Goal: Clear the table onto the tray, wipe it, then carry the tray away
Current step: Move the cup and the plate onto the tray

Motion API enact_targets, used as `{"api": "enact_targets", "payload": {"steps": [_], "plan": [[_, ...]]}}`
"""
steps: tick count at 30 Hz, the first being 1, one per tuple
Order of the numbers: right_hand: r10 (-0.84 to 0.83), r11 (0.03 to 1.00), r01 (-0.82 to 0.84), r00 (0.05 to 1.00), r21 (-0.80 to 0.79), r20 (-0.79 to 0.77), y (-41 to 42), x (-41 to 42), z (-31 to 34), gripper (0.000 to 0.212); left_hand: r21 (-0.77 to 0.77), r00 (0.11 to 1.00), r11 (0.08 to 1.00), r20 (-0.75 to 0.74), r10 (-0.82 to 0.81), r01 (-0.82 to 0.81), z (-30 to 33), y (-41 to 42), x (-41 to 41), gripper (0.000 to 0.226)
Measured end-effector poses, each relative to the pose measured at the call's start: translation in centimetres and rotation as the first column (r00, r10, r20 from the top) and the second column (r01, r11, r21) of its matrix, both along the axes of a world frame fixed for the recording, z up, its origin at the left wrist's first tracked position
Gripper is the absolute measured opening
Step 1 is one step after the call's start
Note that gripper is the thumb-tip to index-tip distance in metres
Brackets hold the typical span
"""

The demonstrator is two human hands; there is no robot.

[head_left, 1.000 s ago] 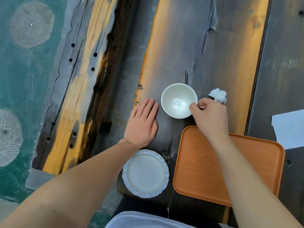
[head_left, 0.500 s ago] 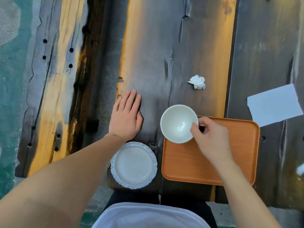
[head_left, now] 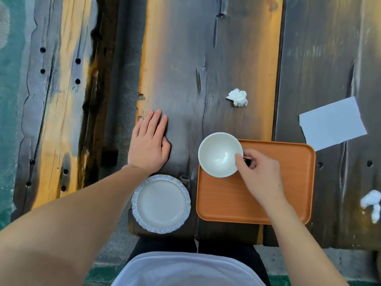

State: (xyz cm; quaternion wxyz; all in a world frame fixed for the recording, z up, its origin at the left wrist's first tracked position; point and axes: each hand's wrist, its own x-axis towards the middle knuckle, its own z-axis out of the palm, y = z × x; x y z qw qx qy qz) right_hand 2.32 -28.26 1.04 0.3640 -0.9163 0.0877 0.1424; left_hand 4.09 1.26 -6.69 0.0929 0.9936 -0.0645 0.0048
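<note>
- The left hand (head_left: 148,144) is lying flat on the dark wooden table (head_left: 185,58), palm down, fingers pressed together and pointing away from the body; it is holding nothing and appears to be steadying the person.
- Just near of that hand, the small plate (head_left: 161,203) with the scalloped rim is sitting at the table's near edge, empty and not yet on the tray.
- The white bowl (head_left: 220,154) is sitting at the far left corner of the orange tray (head_left: 288,182), overlapping its rim in this view; whether it is resting or a little raised, I cannot tell.
- The right hand (head_left: 260,176) is pinching the bowl's right rim, thumb inside and fingers curled outside.
- The clearing step is under way: the bowl is being set down. The next move probably calls for releasing it fully inside the tray, then fetching the plate.
- Farther back, a crumpled tissue (head_left: 238,97) is waiting on the table.
- Rightward, a sheet of paper (head_left: 332,122) and a second wad (head_left: 372,203) are lying beside the tray, still to be gathered.
</note>
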Motion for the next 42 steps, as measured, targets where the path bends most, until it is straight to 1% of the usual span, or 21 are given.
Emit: {"api": "enact_targets", "payload": {"steps": [3,7,12,15,17,19,20,21,23,26,28,30,32,33,35,37,42], "plan": [[-0.016,1.000,0.016,1.000,0.006,0.000,0.2,-0.2,0.0,0.010,0.004,1.000,1.000,-0.003,0.003,-0.003,-0.1,0.0,-0.1,0.059],[0.016,1.000,-0.016,1.000,-0.015,0.008,0.4,0.3,-0.2,0.015,0.008,1.000,1.000,0.003,0.010,-0.010,-0.3,0.1,-0.2,0.058],[0.042,0.999,-0.042,0.999,0.002,0.005,0.4,0.5,-0.5,0.025,0.008,1.000,1.000,0.028,0.010,-0.010,-0.6,0.1,-0.3,0.058],[0.022,1.000,-0.022,1.000,0.014,0.013,0.5,0.4,-0.5,0.030,0.007,1.000,1.000,0.029,0.012,-0.012,-0.6,0.1,-0.3,0.058],[-0.053,0.998,0.053,0.998,0.018,0.018,0.6,-0.1,-0.2,0.038,0.007,1.000,1.000,0.024,0.014,-0.015,-0.6,0.1,-0.3,0.058],[-0.198,0.980,0.198,0.979,0.010,0.042,0.8,-0.9,0.3,0.054,0.005,1.000,1.000,0.024,0.017,-0.017,-0.5,0.1,-0.3,0.057],[-0.260,0.965,0.261,0.962,0.005,0.078,1.1,-1.6,0.7,0.057,0.004,0.999,1.000,0.026,0.019,-0.019,-0.5,0.1,-0.3,0.057],[-0.302,0.953,0.302,0.945,0.016,0.122,1.5,-2.5,1.2,0.056,0.002,0.999,1.000,0.028,0.021,-0.021,-0.4,0.1,-0.3,0.057],[-0.323,0.946,0.312,0.927,0.086,0.190,2.9,-4.6,2.1,0.052,0.001,0.999,1.000,0.024,0.024,-0.024,-0.3,0.0,-0.4,0.057],[-0.217,0.971,0.183,0.944,0.152,0.248,5.4,-8.3,2.7,0.049,-0.003,0.999,1.000,0.023,0.028,-0.028,-0.2,-0.1,-0.4,0.057],[-0.093,0.990,0.063,0.964,0.127,0.248,7.2,-10.1,2.5,0.045,-0.007,0.999,1.000,0.022,0.029,-0.029,-0.1,-0.1,-0.4,0.057],[0.056,0.997,-0.063,0.982,0.035,0.180,8.9,-10.9,1.9,0.041,-0.009,0.999,1.000,0.032,0.025,-0.025,-0.1,-0.1,-0.4,0.058],[0.207,0.977,-0.202,0.976,-0.071,0.069,10.2,-10.8,0.8,0.042,-0.010,0.999,1.000,0.040,0.024,-0.024,-0.1,-0.1,-0.4,0.058],[0.255,0.962,-0.251,0.967,-0.108,0.021,10.6,-10.6,0.3,0.044,-0.010,0.999,1.000,0.042,0.024,-0.023,-0.1,-0.1,-0.4,0.058],[0.293,0.944,-0.297,0.955,-0.144,-0.049,11.3,-9.9,-0.7,0.048,-0.006,0.999,1.000,0.049,0.022,-0.022,0.0,-0.1,-0.4,0.057],[0.306,0.937,-0.315,0.949,-0.155,-0.078,11.7,-9.4,-1.3,0.049,-0.009,0.998,1.000,0.055,0.021,-0.020,-0.1,0.0,-0.4,0.057],[0.354,0.907,-0.358,0.933,-0.223,-0.060,12.0,-8.2,-2.3,0.037,-0.028,0.997,0.999,0.071,0.026,-0.024,-0.3,0.0,-0.4,0.056]]}}
